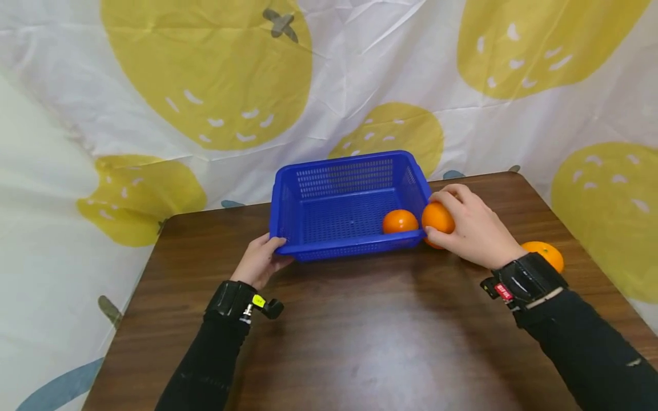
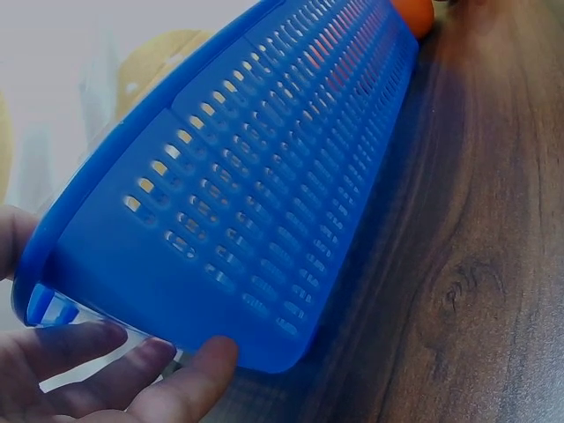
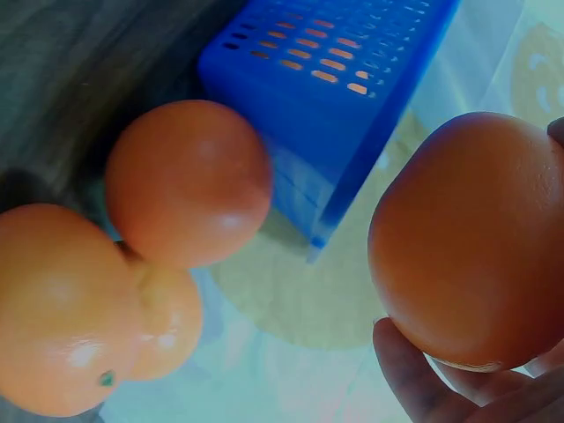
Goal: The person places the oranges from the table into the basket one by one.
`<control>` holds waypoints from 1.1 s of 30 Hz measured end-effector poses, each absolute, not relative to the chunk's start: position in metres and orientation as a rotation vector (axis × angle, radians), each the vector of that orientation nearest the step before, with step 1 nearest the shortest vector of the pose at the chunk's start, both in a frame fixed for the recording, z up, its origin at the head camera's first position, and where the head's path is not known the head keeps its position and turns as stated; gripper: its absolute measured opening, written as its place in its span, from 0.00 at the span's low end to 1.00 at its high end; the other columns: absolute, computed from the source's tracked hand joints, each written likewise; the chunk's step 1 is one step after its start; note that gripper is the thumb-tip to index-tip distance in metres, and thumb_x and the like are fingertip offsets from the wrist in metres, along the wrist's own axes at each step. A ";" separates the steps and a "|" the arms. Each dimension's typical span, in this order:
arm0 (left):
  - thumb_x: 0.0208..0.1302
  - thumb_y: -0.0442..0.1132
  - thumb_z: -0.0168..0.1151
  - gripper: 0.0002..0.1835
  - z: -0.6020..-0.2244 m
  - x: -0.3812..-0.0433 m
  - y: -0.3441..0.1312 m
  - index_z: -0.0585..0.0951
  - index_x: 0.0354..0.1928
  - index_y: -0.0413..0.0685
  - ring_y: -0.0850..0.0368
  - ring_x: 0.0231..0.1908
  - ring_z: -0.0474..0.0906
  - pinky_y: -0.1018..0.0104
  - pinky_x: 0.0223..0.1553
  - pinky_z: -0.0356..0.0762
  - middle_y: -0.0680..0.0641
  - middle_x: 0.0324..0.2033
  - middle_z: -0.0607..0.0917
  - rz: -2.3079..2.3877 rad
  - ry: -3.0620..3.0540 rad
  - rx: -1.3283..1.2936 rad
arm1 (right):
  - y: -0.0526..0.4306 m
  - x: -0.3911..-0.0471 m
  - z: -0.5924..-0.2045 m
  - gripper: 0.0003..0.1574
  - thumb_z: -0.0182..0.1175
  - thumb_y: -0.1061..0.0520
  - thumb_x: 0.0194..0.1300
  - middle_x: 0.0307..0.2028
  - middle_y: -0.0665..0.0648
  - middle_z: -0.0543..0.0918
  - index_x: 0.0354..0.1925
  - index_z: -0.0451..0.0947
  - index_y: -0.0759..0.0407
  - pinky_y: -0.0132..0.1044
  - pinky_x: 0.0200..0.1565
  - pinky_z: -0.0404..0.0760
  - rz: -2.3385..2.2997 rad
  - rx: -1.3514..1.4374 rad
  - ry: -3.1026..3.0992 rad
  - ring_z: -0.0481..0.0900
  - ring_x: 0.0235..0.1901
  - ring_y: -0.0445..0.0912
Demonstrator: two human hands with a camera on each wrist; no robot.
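A blue plastic basket [image 1: 354,248] with slotted walls stands at the back of the table. My left hand [image 1: 259,261] grips its front left corner, thumb over the rim and fingers against the outside, as the left wrist view shows. Beside the basket's right rim, my right hand [image 1: 475,228] holds an orange [image 1: 437,217] between thumb and fingers. Another orange [image 1: 400,221] lies inside, in the front right corner. Below the held fruit, a further orange [image 3: 189,183] sits on the table against the basket's outer wall, mostly hidden in the head view.
More oranges rest on the table to the right: one [image 1: 546,255] shows partly behind my right wrist, and the right wrist view has two close together, the nearer [image 3: 57,308] overlapping the other [image 3: 169,322]. A fruit-patterned cloth [image 1: 360,74] hangs behind the wooden table [image 1: 360,337].
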State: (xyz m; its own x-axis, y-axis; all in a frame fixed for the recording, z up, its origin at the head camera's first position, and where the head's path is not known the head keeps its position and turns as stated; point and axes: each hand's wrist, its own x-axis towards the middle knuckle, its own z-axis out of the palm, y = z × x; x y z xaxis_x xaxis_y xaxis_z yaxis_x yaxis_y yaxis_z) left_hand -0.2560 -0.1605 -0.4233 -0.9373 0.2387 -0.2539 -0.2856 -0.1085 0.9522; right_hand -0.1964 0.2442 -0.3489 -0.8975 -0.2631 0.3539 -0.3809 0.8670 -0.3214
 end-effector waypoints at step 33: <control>0.66 0.39 0.49 0.26 -0.420 -0.253 -0.160 0.63 0.65 0.39 0.46 0.53 0.72 0.45 0.58 0.67 0.35 0.63 0.67 2.099 1.840 -0.054 | 0.159 -0.257 -0.365 0.34 0.54 0.38 0.61 0.53 0.58 0.65 0.61 0.64 0.50 0.40 0.37 0.80 0.710 0.713 -2.844 0.71 0.37 0.48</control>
State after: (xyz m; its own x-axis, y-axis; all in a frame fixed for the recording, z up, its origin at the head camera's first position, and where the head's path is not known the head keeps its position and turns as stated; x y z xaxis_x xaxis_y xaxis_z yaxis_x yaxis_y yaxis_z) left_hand -0.2526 -0.1598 -0.4200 -0.9387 0.2328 -0.2541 -0.2825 -0.0973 0.9543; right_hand -0.2573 0.1591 -0.3652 -0.8809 -0.4148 0.2278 -0.4732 0.7785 -0.4124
